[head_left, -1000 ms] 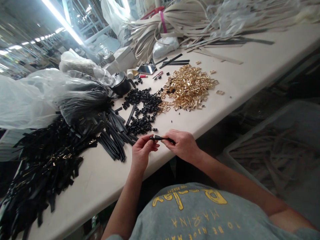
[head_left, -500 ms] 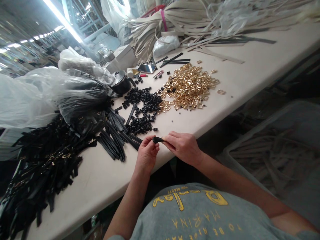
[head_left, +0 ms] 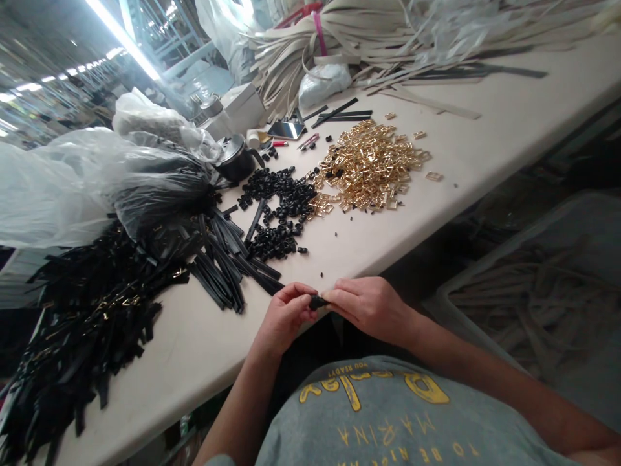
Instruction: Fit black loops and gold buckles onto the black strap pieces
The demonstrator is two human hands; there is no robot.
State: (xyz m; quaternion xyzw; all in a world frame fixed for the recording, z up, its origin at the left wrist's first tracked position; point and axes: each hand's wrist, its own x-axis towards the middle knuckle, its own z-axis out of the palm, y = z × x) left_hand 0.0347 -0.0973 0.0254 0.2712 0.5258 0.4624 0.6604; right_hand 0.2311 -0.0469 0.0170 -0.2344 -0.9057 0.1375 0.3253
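At the table's near edge my left hand (head_left: 284, 315) and my right hand (head_left: 369, 305) meet, fingers pinched on a small black strap piece (head_left: 317, 301) held between them. Most of the piece is hidden by my fingers. Just beyond lie a heap of small black loops (head_left: 281, 213), a pile of gold metal buckles (head_left: 371, 165) and a fan of black straps (head_left: 218, 262).
The cream table (head_left: 485, 123) carries a large heap of black straps (head_left: 82, 323) at left, clear plastic bags (head_left: 72, 181), a black pot (head_left: 235, 162), a phone (head_left: 286, 129) and cream strips (head_left: 369, 45) at the back. A grey bin (head_left: 538, 278) stands at right, below the table.
Both hands have drawn back from over the table toward its near edge. The strap, stretched between them a second ago, is now bunched short between the fingertips.
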